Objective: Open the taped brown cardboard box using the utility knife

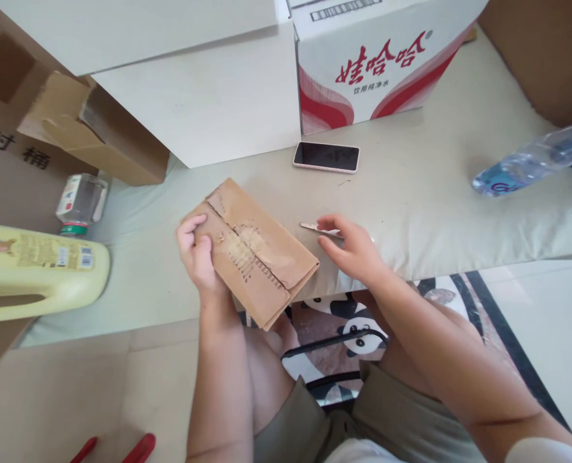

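Note:
My left hand [196,254] grips the left edge of a small flat cardboard box [254,251], brown, with torn tape along its middle seam. It is held tilted just above the edge of a pale padded surface [435,193]. My right hand [353,247] rests on that surface to the right of the box, fingers curled around a thin strip [315,227], a blade or a piece of tape; I cannot tell which. The hand does not touch the box.
A phone [326,156] lies face up behind the box. A red-and-white carton [373,64] and a white box [209,96] stand at the back. A water bottle [531,161] lies at right. A yellow jug [35,270], a small jar [81,202] and brown cartons [88,135] sit at left.

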Motion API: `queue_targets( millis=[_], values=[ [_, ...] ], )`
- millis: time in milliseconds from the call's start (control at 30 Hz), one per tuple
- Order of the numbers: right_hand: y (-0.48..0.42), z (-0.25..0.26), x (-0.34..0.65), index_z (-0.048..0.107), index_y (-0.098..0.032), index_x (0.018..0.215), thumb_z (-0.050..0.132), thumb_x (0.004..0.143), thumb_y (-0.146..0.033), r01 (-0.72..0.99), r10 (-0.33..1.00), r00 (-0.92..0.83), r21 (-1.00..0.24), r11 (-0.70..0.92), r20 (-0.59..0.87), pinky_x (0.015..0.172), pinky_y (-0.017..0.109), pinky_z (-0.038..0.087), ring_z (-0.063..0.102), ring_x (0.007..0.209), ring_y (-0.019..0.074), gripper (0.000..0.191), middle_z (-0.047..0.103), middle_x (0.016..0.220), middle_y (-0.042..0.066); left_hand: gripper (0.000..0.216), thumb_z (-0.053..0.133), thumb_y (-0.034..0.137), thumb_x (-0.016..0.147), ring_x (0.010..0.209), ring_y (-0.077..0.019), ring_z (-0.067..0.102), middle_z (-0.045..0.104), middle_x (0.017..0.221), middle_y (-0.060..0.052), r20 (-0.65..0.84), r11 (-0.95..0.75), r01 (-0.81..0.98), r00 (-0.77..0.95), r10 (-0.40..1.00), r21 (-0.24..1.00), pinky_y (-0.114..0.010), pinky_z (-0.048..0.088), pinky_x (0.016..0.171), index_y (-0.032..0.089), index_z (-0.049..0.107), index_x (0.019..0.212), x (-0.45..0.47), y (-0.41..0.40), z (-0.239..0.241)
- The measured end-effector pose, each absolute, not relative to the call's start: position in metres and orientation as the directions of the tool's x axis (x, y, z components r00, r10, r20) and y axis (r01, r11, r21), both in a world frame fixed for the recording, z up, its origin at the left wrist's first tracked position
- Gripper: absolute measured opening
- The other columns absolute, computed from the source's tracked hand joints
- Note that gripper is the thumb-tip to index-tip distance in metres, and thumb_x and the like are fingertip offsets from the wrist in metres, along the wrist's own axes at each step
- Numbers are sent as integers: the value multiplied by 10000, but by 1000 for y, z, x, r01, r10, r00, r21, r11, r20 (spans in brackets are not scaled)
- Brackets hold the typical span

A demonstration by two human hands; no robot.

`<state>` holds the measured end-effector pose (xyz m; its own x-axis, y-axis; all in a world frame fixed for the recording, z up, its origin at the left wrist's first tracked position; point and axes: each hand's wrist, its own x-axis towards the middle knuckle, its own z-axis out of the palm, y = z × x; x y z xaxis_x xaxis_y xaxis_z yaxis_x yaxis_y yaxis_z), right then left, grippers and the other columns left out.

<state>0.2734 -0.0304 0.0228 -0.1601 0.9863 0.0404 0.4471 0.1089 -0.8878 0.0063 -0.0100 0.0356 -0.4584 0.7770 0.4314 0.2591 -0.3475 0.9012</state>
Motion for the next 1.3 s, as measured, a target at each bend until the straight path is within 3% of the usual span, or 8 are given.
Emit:
queue_targets(
  millis=[100,167,233,367,500,667,1000,1300],
  values=[
    [-26,19,277,685,-158,1176,581,874,-239,795,996,-78,-601,84,36,988,549,502,641,1144,368,329,712,1189,181,275,606,326,699,1036,-245,582,628,1014,-72,411,-373,180,-509,757,910,-403,432,1007,195,658,935,10,-10,39],
    [-25,17,279,710,-165,1094,553,890,-218,876,996,-94,-474,87,8,916,520,508,633,1088,371,263,713,1117,182,271,608,320,701,1019,-241,575,630,1005,-78,406,-372,174,-518,753,912,-391,436,980,183,655,931,14,-10,42],
    [-24,15,281,716,-186,1000,524,910,-216,891,995,-97,-446,85,-4,835,459,502,631,1018,340,214,715,1042,165,271,610,321,702,1015,-241,574,631,1002,-84,397,-370,161,-528,751,915,-388,438,970,176,651,928,17,-10,44],
    [-22,13,282,697,-210,982,520,916,-251,828,996,-88,-556,76,5,717,376,455,629,888,269,193,723,1004,128,284,615,344,678,1013,-238,580,625,991,-80,392,-366,160,-534,749,917,-393,438,977,182,643,910,18,-10,46],
    [-20,16,281,655,-209,1023,520,912,-306,694,997,-34,-719,-23,-65,710,360,455,639,798,233,200,740,959,100,292,614,351,683,1026,-246,574,625,1010,-86,387,-353,170,-541,747,920,-399,439,988,178,643,916,17,-10,44],
    [-21,21,279,566,-240,1273,478,932,-297,468,996,-52,-883,-40,-73,736,351,493,641,701,184,357,731,923,40,244,590,309,774,1098,-250,576,627,1083,-88,423,-397,161,-489,763,903,-398,425,1035,187,631,980,14,-13,37],
    [-21,14,275,653,-260,1215,487,953,-311,440,990,-128,-898,-1,-64,782,368,538,698,898,230,314,661,855,39,234,599,291,791,1078,-226,579,636,1078,-85,440,-420,155,-484,757,894,-368,431,1015,178,661,987,14,-15,36],
    [-21,19,277,663,-252,1190,490,948,-315,434,995,-100,-900,34,-11,751,352,523,675,802,195,304,669,851,26,256,587,336,818,1020,-212,569,634,1081,-77,417,-375,188,-498,760,908,-347,449,940,189,665,1012,17,-20,39]
  ],
)
